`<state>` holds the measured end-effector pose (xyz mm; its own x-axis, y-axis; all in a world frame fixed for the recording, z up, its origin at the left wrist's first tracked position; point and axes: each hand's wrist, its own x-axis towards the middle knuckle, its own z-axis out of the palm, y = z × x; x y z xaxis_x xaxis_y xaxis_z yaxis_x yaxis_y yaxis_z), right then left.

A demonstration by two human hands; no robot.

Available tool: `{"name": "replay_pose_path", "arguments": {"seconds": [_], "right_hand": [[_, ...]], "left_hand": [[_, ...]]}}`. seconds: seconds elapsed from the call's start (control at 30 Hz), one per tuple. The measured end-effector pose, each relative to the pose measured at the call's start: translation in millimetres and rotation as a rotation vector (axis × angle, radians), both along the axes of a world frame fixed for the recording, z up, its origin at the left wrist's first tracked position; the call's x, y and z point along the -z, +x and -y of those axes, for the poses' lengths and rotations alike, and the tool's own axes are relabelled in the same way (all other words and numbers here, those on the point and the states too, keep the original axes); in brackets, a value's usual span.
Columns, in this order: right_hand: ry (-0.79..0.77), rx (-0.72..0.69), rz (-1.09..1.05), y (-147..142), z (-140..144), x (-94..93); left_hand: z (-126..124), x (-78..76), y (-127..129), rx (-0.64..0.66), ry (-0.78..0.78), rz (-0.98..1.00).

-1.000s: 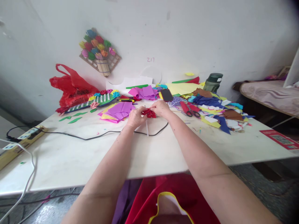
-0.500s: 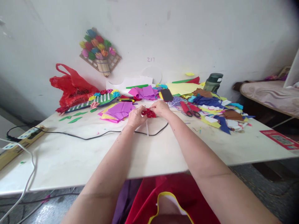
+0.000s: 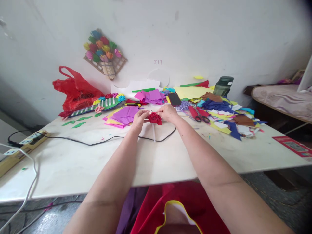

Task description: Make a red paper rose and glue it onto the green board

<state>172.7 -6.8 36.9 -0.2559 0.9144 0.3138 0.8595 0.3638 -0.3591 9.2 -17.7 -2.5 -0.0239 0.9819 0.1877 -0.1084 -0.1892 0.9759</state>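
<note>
Both my hands meet over the middle of the white table [image 3: 73, 162] around a small red paper flower [image 3: 155, 118]. My left hand [image 3: 139, 119] pinches its left side, and my right hand [image 3: 167, 113] holds its right side. A thin white stick [image 3: 153, 134] lies on the table just below the flower. A stack of purple and pink paper squares [image 3: 123, 116] sits right beside my left hand.
A black cable [image 3: 97, 142] runs across the table to a power strip [image 3: 21, 146] at the left edge. Red scissors [image 3: 198, 114], a black phone [image 3: 174, 99], coloured paper scraps [image 3: 226, 117], a green flask [image 3: 223, 86] and a red plastic bag [image 3: 75, 91] stand around.
My left hand has shifted up and opened its grip on the flower's side, so the red flower shows more fully between my hands. The view moved slightly.
</note>
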Motion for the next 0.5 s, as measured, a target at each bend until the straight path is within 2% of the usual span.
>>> {"name": "replay_pose_path", "arguments": {"seconds": [0.2,0.33,0.5], "right_hand": [[0.042,-0.078,-0.030,-2.3,3.8,-1.1],[0.059,-0.130,-0.046,-4.5,4.2,-1.3],[0.102,-0.178,-0.084,-4.4,2.3,0.4]], "left_hand": [[-6.7,4.0,-5.2,-0.039,-0.038,0.092],[-8.0,4.8,-8.4,0.074,-0.051,0.090],[-2.9,2.3,-9.2,0.183,-0.051,0.197]]}}
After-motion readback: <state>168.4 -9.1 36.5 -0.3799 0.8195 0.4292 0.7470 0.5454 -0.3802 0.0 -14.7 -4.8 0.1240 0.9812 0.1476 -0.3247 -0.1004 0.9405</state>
